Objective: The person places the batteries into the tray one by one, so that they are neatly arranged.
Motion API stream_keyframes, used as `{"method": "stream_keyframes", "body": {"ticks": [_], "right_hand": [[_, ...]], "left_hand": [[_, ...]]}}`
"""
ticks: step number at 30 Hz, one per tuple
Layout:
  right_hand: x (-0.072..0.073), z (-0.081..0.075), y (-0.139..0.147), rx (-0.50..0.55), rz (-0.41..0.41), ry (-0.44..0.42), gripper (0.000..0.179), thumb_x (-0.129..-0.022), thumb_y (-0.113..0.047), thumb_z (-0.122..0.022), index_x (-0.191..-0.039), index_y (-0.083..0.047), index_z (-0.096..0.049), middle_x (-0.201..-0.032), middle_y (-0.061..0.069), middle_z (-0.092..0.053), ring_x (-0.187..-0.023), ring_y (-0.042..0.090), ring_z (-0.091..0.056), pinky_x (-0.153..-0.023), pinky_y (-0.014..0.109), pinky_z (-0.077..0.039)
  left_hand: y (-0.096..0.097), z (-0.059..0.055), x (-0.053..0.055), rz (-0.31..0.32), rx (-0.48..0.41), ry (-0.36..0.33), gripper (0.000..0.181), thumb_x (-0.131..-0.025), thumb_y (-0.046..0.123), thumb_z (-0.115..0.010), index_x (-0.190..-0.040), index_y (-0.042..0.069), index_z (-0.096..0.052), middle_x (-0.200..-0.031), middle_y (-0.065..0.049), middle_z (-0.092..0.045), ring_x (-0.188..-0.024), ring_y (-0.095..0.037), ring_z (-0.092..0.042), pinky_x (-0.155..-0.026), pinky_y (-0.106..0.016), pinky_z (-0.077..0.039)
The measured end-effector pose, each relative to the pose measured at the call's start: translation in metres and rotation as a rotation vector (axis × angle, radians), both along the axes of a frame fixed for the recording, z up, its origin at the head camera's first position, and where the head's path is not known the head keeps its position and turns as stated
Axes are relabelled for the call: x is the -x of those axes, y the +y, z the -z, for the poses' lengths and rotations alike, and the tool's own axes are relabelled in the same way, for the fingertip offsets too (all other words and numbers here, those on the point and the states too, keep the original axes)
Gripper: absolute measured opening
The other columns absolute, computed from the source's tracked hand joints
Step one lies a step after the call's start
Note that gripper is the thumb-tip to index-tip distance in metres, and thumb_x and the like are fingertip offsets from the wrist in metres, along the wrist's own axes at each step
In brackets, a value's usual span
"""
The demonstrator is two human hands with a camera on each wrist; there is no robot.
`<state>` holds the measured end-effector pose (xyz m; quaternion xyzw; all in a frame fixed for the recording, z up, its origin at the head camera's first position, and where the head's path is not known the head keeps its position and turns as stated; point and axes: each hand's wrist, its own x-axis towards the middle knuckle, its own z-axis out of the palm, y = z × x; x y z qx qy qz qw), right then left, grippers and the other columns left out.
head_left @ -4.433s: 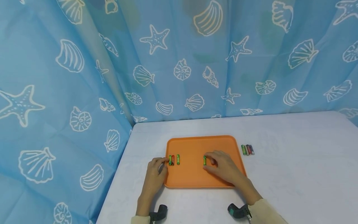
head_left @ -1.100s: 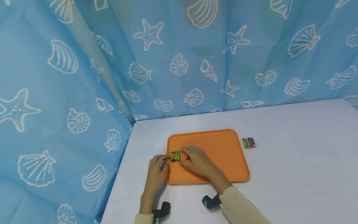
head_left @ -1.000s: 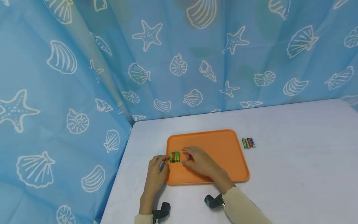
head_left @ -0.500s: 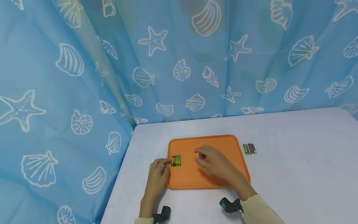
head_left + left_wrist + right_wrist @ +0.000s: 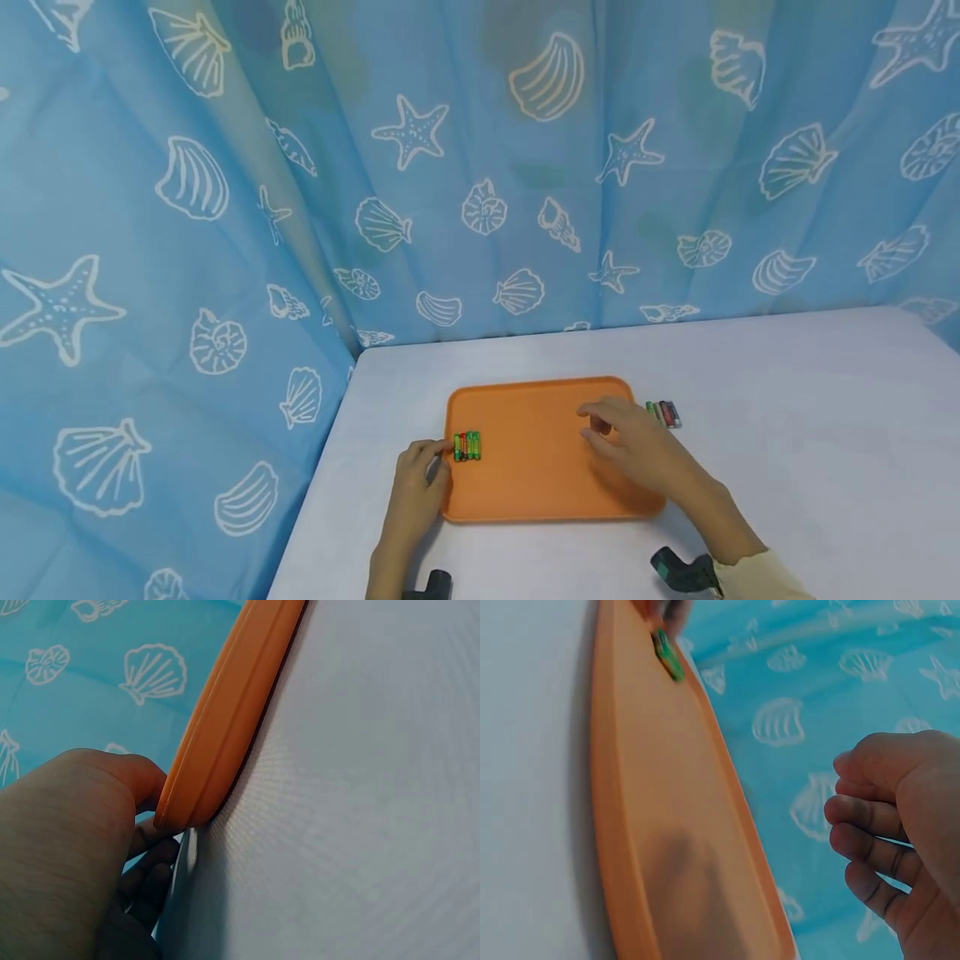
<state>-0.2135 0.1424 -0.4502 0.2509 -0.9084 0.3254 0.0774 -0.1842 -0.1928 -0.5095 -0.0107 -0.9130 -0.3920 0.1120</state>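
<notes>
My left hand (image 5: 415, 483) is at the left edge of the orange tray (image 5: 555, 510), and its thumb and index finger hold the rim. In the left wrist view, the rim (image 5: 217, 727) hides some of its fingertips. Just inside that edge, several small green and red batteries (image 5: 467, 447) lie side by side, close to the index fingertip. Over the tray's right part hovers my right hand (image 5: 637, 442), holding nothing, thumb and index finger bent with a gap between them. The right wrist view shows this hand's fingers (image 5: 870, 825) loosely bent.
Past the tray's right edge, another row of several batteries (image 5: 666, 414) lies on the white-covered table (image 5: 795, 467), partly hidden by my right hand. A blue curtain with shells and starfish (image 5: 480, 150) stands behind the table and along its left side.
A green battery has been slid left across the tray to the others, which now lie in one tight row. My right hand has let go and moved right; my left hand stays.
</notes>
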Motion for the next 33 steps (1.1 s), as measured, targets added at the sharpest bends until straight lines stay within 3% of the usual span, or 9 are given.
{"method": "stream_keyframes", "body": {"ticks": [9, 16, 21, 24, 28, 33], "right_hand": [[0.014, 0.001, 0.053, 0.009, 0.159, 0.03, 0.035, -0.095, -0.015, -0.07, -0.128, -0.006, -0.062, -0.092, -0.003, -0.055, -0.081, 0.017, -0.052, -0.067, 0.032, -0.052], [0.022, 0.019, 0.094, 0.07, 0.278, -0.013, 0.049, -0.093, -0.03, -0.072, -0.134, -0.007, -0.057, -0.114, 0.011, -0.054, -0.104, 0.031, -0.047, -0.08, 0.048, -0.049], [0.021, 0.034, 0.116, 0.062, 0.269, -0.157, 0.071, -0.088, -0.043, -0.076, -0.143, -0.007, -0.049, -0.124, 0.017, -0.048, -0.109, 0.036, -0.044, -0.08, 0.053, -0.05], [0.021, 0.046, 0.123, 0.001, 0.236, -0.216, 0.081, -0.082, -0.046, -0.08, -0.143, -0.005, -0.047, -0.127, 0.023, -0.046, -0.113, 0.042, -0.044, -0.088, 0.063, -0.048], [0.022, 0.056, 0.125, -0.055, 0.22, -0.243, 0.085, -0.079, -0.048, -0.082, -0.142, -0.002, -0.047, -0.13, 0.027, -0.043, -0.121, 0.049, -0.041, -0.098, 0.073, -0.037], [0.023, 0.058, 0.122, -0.057, 0.241, -0.223, 0.077, -0.081, -0.046, -0.08, -0.14, -0.004, -0.051, -0.131, 0.027, -0.044, -0.123, 0.05, -0.041, -0.099, 0.072, -0.036]], "left_hand": [[-0.001, 0.001, 0.001, -0.026, 0.002, -0.022, 0.026, -0.096, 0.015, -0.063, -0.121, 0.019, -0.069, -0.12, 0.004, -0.059, -0.123, -0.024, -0.049, -0.107, -0.051, -0.042], [0.0, 0.001, 0.002, -0.014, 0.013, -0.011, 0.026, -0.096, 0.013, -0.063, -0.121, 0.018, -0.07, -0.12, 0.003, -0.059, -0.12, -0.024, -0.05, -0.105, -0.052, -0.044], [0.0, 0.002, 0.001, -0.016, 0.029, -0.004, 0.025, -0.095, 0.012, -0.064, -0.119, 0.018, -0.07, -0.119, 0.002, -0.06, -0.118, -0.025, -0.051, -0.103, -0.051, -0.044], [-0.001, 0.002, 0.0, -0.021, 0.034, -0.016, 0.025, -0.096, 0.014, -0.064, -0.12, 0.018, -0.07, -0.12, 0.003, -0.059, -0.119, -0.025, -0.051, -0.104, -0.051, -0.044], [0.0, 0.002, 0.0, -0.023, 0.024, -0.038, 0.026, -0.096, 0.015, -0.063, -0.121, 0.019, -0.07, -0.121, 0.003, -0.058, -0.121, -0.024, -0.049, -0.106, -0.05, -0.043], [-0.001, 0.002, 0.002, -0.018, 0.02, -0.018, 0.026, -0.096, 0.014, -0.064, -0.12, 0.019, -0.07, -0.12, 0.003, -0.058, -0.12, -0.024, -0.05, -0.105, -0.05, -0.043]]}}
